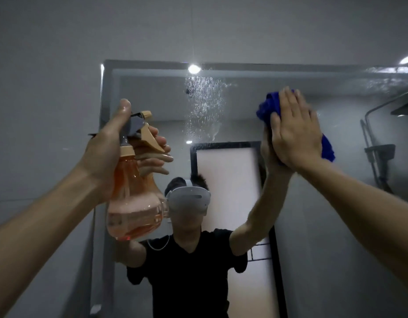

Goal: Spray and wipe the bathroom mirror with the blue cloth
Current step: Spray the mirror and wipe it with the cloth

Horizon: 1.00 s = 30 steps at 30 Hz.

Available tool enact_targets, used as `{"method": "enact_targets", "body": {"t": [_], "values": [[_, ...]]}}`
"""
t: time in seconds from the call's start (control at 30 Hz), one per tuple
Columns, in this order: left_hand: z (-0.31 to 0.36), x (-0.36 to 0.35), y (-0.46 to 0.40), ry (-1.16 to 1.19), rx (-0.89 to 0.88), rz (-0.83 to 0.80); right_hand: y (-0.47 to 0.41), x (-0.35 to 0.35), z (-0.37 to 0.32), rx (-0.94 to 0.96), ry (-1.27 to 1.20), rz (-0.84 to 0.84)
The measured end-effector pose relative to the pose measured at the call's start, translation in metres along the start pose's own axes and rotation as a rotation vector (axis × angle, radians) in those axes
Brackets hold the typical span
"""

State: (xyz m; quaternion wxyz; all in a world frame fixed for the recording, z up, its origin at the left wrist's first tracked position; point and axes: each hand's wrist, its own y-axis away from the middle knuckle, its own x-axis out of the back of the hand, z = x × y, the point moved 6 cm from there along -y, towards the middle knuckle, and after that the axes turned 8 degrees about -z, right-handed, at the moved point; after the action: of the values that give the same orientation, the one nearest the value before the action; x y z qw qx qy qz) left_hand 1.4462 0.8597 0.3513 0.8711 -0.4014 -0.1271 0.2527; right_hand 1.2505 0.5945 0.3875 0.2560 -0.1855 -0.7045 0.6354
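Two bare forearms reach up from the lower corners toward a wall mirror (244, 106) set in a pale grey frame on a grey bathroom wall (49, 65). Left hand (106, 152) has its grip wrapped round the neck of one spray bottle (132, 198), thumb up along the grey head and fingers curled at the tan trigger. That bottle is clear orange plastic with a tan collar, upright, holding foamy pinkish liquid in its lower bulge. Right hand (294, 131) is flat, fingers straight and close together, its grip spread wide and pressing one blue cloth (269, 106) against the glass. This cloth is deep blue and bunched, showing past the fingertips on the upper left side of the hand and again at the heel of the palm on the right. Between the two hands, and higher than the left one, a patch of fine droplets (205, 104) clings to the mirror, with more wet streaks along the top edge above the right hand. A ceiling light (193, 69) glares as one bright spot in the glass above the droplets. Reflected below the hands stands the person in a black T-shirt (189, 271) wearing a grey headset (189, 198), with a black-framed door (228, 171) behind. Out beyond the right hand, a shower fitting (379, 154) with its riser pipe shows in the reflection
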Motion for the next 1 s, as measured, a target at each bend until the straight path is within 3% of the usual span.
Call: {"method": "enact_targets", "body": {"t": [0.1, 0.2, 0.4, 0.6, 0.77, 1.0], "values": [[-0.002, 0.008, -0.004, -0.019, -0.019, -0.011, -0.062, 0.001, -0.025, -0.089, 0.005, 0.033], [-0.001, 0.02, -0.004, -0.044, -0.039, -0.009, -0.101, -0.002, -0.081, -0.041, 0.0, 0.043], [0.005, 0.059, -0.007, -0.044, -0.057, 0.058, -0.032, -0.015, -0.191, 0.504, 0.022, -0.024], [0.007, 0.063, -0.002, 0.007, -0.039, 0.109, 0.074, -0.026, -0.145, 0.804, 0.07, -0.024], [0.016, 0.041, 0.007, -0.026, -0.067, 0.035, 0.039, -0.012, -0.094, 0.645, 0.073, 0.001], [0.027, 0.044, 0.02, -0.103, -0.077, 0.024, -0.094, 0.005, -0.1, 0.088, -0.039, -0.029]]}}
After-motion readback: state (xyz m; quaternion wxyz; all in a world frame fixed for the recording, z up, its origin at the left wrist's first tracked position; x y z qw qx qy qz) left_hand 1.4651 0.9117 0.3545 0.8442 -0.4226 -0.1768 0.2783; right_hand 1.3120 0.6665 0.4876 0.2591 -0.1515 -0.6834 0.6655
